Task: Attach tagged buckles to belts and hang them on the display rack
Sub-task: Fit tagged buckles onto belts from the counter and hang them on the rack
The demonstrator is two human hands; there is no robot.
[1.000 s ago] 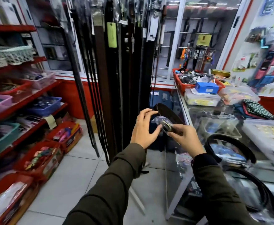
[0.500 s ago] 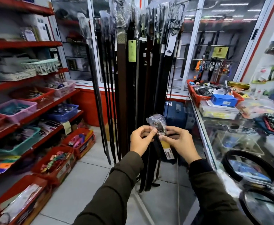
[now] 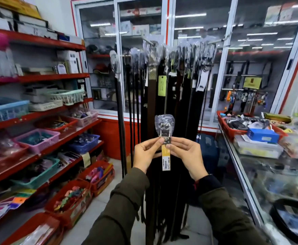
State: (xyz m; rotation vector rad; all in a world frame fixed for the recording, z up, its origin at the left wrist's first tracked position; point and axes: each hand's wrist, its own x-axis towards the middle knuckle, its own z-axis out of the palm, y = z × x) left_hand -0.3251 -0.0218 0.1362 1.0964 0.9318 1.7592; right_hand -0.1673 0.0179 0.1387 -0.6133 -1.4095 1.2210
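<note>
A metal buckle (image 3: 164,128) wrapped in clear plastic stands upright at the centre, with a yellow and white price tag (image 3: 166,159) hanging below it. My left hand (image 3: 147,152) and my right hand (image 3: 186,153) pinch its lower end from either side. A dark belt hangs down from the buckle; it blends into the hanging belts behind. Right behind stands the display rack (image 3: 149,41), its metal arms loaded with several dark belts (image 3: 162,103) whose buckles are bagged in plastic.
Red shelves (image 3: 44,78) with coloured baskets run along the left, red crates on the floor below. A glass counter (image 3: 247,183) on the right carries a red tray (image 3: 229,129) of goods and coiled black belts (image 3: 286,220). Glass cabinets stand behind the rack.
The view has tilted up, showing the rack's top. Both hands have lifted the buckle higher, upright in front of the rack, and the price tag now hangs free below it.
</note>
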